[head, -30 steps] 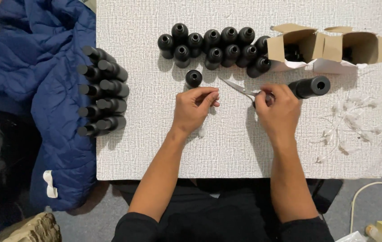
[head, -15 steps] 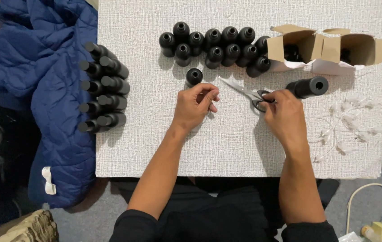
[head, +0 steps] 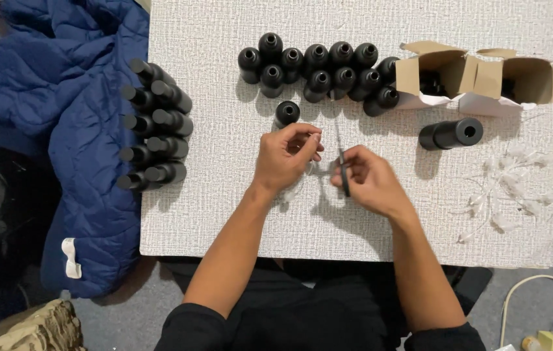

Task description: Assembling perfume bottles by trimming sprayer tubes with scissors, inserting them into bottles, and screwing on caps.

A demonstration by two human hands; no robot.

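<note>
Scissors point(head: 342, 170) are seen in the head view, gripped in the right hand point(head: 361, 182) just above the middle of the white surface point(head: 211, 214). Their long axis is set nearly straight away from the person, with the blade tips pointed toward the far bottles and the handles buried in the closed fingers. The left hand point(head: 284, 159) is placed just beside them, to the left, with its fingertips pinched together on something pale and thin that cannot be made out clearly; a small whitish scrap is glimpsed under the wrist. The gap between the two hands is narrow, and the blades are stood in that gap, nearer the right hand than the left.

A single upright black bottle point(head: 287, 112) is found just beyond the left hand. Behind it a cluster of upright black bottles point(head: 318, 68) is grouped, touching one another. A black bottle lying on its side point(head: 450, 133) is set to the right of the right hand, well apart from it, its axis running left to right. Two open cardboard boxes point(head: 484, 78) are placed at the far right, and a heap of white tubes point(head: 503, 188) is scattered near the right edge. Capped bottles lying in a stack point(head: 154, 123) are lined along the left edge, beside a blue jacket point(head: 42, 117).
</note>
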